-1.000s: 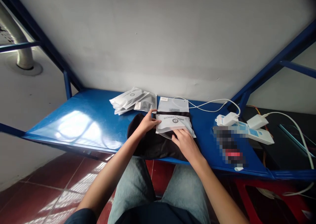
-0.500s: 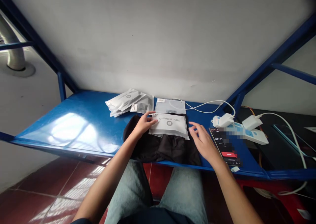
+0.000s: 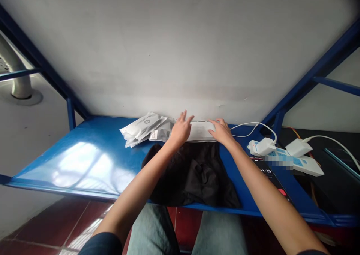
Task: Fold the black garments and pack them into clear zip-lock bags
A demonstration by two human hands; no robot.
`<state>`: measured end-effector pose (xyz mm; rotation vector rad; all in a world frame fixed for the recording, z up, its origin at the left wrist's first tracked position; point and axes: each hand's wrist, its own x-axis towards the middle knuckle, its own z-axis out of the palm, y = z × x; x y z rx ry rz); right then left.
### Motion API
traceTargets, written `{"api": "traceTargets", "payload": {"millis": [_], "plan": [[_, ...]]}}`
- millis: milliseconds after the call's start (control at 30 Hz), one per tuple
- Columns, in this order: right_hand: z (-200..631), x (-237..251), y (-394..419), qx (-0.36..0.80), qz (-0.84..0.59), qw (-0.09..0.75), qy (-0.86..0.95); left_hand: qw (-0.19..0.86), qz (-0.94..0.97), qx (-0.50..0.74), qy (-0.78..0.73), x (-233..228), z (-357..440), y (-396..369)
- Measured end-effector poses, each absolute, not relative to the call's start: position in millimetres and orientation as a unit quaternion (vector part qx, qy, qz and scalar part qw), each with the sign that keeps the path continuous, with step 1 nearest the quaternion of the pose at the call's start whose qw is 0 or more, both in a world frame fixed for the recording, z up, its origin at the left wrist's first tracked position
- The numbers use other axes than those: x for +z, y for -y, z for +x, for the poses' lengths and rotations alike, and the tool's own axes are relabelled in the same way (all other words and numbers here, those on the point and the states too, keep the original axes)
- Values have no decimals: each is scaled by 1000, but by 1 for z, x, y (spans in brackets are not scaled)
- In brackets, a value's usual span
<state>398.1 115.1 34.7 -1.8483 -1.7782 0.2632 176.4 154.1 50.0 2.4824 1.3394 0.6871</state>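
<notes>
head view: a flat frosted plastic pouch (image 3: 200, 132) lies at the back of the blue metal shelf (image 3: 92, 153), pressed under the left hand (image 3: 180, 129) and right hand (image 3: 223, 132), fingers spread, nothing gripped. it is judged light, slippery and floppy, best pinched at an edge. soft black fabric (image 3: 194, 176) is bunched nearer the front edge.

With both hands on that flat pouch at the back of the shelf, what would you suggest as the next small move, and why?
Probably draw both hands back to the black garment: the left hand and right hand lie flat on the white pouch, which rests by the wall.
</notes>
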Motion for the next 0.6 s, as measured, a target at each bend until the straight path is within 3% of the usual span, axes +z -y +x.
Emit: {"api": "traceTargets", "payload": {"millis": [100, 267, 400, 500, 600], "plan": [[384, 13, -129, 99, -662, 205, 714, 104, 891, 116, -426, 27, 192, -165], [368, -18, -140, 111, -665, 118, 729, 96, 900, 84, -416, 1, 189, -184], [364, -14, -146, 118, -680, 91, 717, 95, 903, 87, -410, 12, 185, -191], [366, 10, -132, 106, -678, 96, 722, 87, 897, 117, -417, 39, 182, -160], [375, 41, -83, 35, -658, 202, 725, 108, 865, 188, -453, 64, 174, -81]]}}
